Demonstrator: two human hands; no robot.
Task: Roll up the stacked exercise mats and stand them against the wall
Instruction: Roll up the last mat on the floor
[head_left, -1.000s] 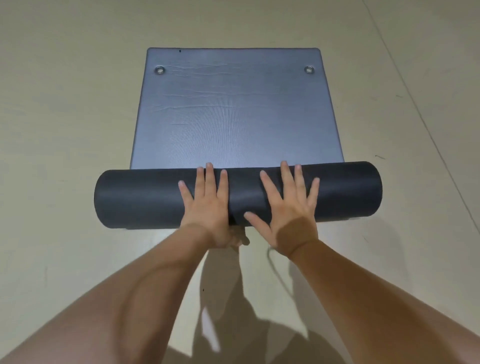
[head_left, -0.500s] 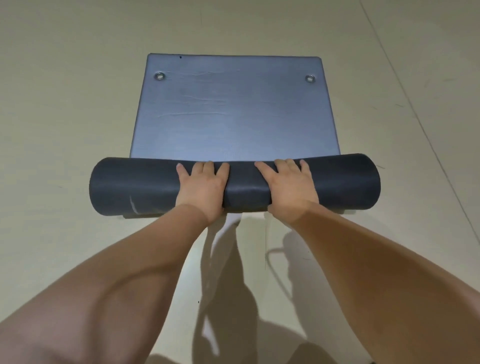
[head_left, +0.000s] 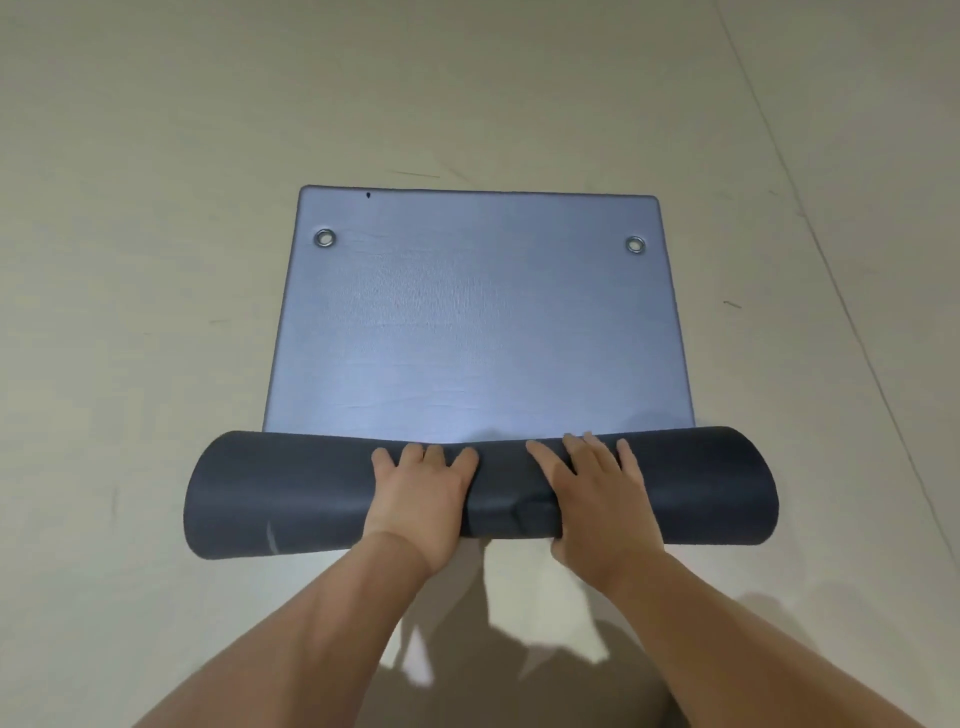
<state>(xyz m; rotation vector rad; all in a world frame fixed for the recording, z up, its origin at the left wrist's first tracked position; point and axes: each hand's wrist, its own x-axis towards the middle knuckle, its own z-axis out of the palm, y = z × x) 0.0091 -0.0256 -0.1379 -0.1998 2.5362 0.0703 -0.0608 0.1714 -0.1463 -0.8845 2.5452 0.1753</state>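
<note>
Nearest the camera: 2 bare forearms reach forward over the pale floor (head_left: 130, 156). The left hand (head_left: 421, 491) and right hand (head_left: 597, 493) both lie palm-down on the rolled part of the mat (head_left: 291, 499), fingers curled over its far top edge, pressing rather than closed around it. The hands sit close together near the roll's middle, with a dented crease in the roll between them.

The roll lies crosswise on the floor, thick and dark. Its 2 ends flare slightly wider than the centre, so the foam looks soft and compressible under hand pressure.

Beyond the roll: the flat part of the mat (head_left: 478, 332) lies unrolled, blue-grey with a sheen. 2 metal eyelets (head_left: 325, 237) sit near the far corners.

Judgement: the mat is light, springy and likely to loosen if released. Central pressure squeezes the middle and leaves the ends loose; spreading the hands wider should keep the roll even. A fair length remains to roll. Whether further mats lie beneath cannot be told. No wall is in view.
</note>
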